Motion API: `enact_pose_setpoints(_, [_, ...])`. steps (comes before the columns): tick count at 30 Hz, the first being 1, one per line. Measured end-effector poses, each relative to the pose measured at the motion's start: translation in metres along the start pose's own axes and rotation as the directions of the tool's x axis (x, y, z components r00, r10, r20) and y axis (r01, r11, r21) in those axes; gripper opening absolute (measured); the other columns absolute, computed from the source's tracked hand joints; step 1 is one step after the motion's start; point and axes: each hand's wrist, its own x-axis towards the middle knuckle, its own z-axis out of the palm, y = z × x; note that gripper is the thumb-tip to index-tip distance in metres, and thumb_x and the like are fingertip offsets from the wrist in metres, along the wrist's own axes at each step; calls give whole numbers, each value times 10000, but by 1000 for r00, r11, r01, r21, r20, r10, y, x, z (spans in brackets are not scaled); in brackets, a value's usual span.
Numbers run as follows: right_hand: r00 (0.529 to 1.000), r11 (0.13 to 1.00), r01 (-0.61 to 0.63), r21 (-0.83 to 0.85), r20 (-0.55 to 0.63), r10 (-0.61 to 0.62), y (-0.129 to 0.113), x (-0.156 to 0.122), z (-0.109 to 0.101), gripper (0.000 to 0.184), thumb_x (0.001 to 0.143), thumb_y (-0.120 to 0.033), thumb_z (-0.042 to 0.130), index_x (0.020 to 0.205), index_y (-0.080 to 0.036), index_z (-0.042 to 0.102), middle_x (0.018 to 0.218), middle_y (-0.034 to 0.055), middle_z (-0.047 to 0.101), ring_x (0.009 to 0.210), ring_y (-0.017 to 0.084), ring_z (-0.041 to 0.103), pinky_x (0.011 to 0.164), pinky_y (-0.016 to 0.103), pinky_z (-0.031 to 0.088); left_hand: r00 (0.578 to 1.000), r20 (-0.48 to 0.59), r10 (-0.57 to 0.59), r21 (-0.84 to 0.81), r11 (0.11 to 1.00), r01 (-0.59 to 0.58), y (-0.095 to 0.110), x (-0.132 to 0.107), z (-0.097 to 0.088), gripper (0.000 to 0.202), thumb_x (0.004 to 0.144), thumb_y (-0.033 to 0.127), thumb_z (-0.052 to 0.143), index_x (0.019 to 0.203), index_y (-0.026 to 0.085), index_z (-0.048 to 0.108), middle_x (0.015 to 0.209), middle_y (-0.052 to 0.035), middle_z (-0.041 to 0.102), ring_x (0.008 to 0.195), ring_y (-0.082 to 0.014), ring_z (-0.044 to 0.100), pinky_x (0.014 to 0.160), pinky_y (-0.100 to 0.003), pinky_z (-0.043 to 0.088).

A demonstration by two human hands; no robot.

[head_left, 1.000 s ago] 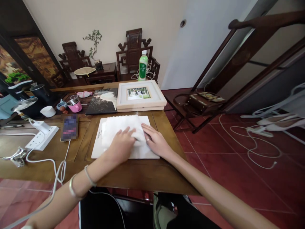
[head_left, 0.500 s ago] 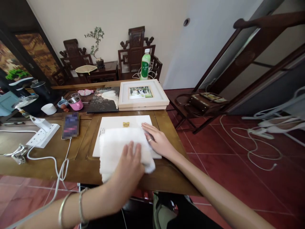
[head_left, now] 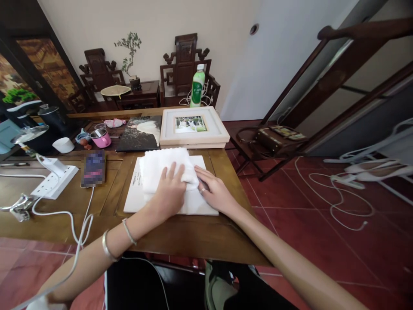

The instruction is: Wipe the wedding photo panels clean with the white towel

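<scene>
A folded white towel (head_left: 161, 168) lies over the upper part of a flat white board (head_left: 200, 204) on the wooden table. My left hand (head_left: 171, 185) bears down on the towel, fingers spread over it and the thumb side sunk in its bunched folds, so it grips the cloth from above. At the board's right edge rests my right hand (head_left: 214, 187), fingers extended and a ring on one of them, holding the board flat. Small dark print shows along the board's left side. The towel covers much of the board's middle.
Behind the board lie a pale picture frame (head_left: 195, 140) and a dark photo panel (head_left: 138, 133). A green bottle (head_left: 197, 88) stands beyond. To the left are a phone (head_left: 93, 168), a power strip (head_left: 54, 181), white cables, a pink mug (head_left: 101, 138) and a white cup (head_left: 63, 145).
My left hand has pushed the towel away from me across the board, covering the small gold mark and baring the near edge. My right hand stays at the board's right edge.
</scene>
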Motion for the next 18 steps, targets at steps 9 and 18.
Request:
enact_pose_setpoints(9, [999, 999, -32, -4, -17, 31, -2, 0, 1, 391, 902, -251, 473, 1263, -202, 614, 1353, 101, 579, 1311, 264, 486, 1115, 530, 374, 991, 108, 82, 14, 996, -84, 66, -85, -16, 254, 858, 255, 562, 1004, 161, 746, 1494, -163, 370, 1346, -449, 348, 1029, -593, 398])
enact_pose_setpoints(18, [999, 1000, -28, -9, -24, 28, 0, -1, 2, 394, 906, -250, 472, 1275, -213, 605, 1349, 98, 581, 1308, 261, 490, 1114, 529, 375, 992, 122, 24, -80, 997, -14, -7, -21, -11, 396, 818, 59, 480, 1153, 150, 669, 1532, -106, 320, 1422, -351, 248, 1103, -571, 310])
